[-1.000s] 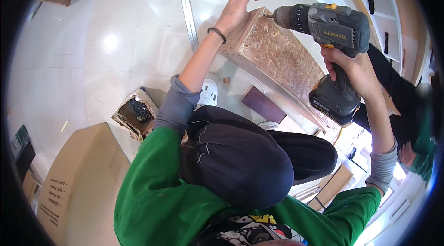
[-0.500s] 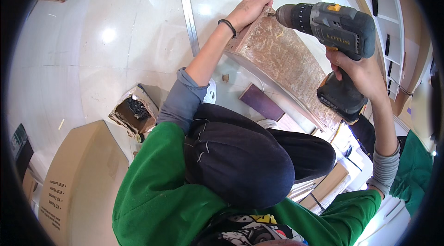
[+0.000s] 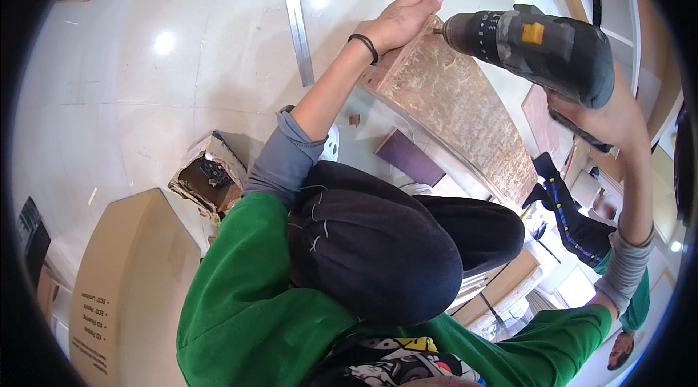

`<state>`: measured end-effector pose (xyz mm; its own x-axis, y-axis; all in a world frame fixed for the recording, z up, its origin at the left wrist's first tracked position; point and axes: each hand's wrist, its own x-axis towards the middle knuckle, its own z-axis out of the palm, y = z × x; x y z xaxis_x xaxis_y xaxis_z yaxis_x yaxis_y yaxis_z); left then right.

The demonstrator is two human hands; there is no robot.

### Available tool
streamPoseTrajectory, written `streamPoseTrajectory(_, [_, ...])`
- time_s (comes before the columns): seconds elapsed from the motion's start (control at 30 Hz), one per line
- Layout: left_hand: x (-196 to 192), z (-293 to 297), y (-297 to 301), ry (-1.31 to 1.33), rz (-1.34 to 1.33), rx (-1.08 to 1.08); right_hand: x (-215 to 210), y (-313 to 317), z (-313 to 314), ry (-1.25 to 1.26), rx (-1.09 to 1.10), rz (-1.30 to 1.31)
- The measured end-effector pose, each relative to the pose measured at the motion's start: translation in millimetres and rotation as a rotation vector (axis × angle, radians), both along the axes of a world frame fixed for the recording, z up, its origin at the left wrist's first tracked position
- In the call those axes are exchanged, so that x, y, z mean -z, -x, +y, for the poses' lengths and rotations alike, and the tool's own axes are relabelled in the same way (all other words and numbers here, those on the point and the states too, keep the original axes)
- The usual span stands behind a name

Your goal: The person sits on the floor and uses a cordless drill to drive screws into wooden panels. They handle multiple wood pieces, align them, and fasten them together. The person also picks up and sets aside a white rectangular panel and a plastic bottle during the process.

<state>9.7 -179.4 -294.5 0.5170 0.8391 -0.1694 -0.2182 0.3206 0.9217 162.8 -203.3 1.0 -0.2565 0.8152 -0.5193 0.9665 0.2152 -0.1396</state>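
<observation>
My left hand grips the far end of a brown wooden panel, its fingers closed over the edge. The panel stretches from that corner toward the right, beside my knees. My right hand is wrapped around the handle of a black and grey cordless drill with a yellow switch on top. The drill lies nearly level, its chuck pointing left. A short bit meets the panel close to its far corner, just beside my left fingers. The drill's body hides most of my right fingers.
A metal combination square with an orange head lies beyond my left forearm. Left of me are a torn carton holding dark screws and a large cardboard box. A dark board offcut rests near my knees. Another person is at the right.
The drill has swung lower and rolled, so its top now faces up and the battery is mostly hidden. My right hand has shifted right. My left hand stays at the panel's end.
</observation>
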Motion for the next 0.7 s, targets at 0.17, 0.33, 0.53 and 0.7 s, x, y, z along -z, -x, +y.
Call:
streamPoseTrajectory(0.17, [-2,0,-3,-0.052,-0.057,0.004,3,-14,46,0.254,-0.341,0.009])
streamPoseTrajectory(0.33, [-9,-1,-6,-0.038,-0.01,0.001,5,-5,60,0.382,-0.331,-0.052])
streamPoseTrajectory(0.53, [-10,1,-6,-0.05,0.022,0.046,12,-6,63,0.328,-0.309,0.016])
streamPoseTrajectory(0.7, [-11,-2,-11,-0.004,-0.039,-0.009,10,-25,51,0.09,-0.448,0.106])
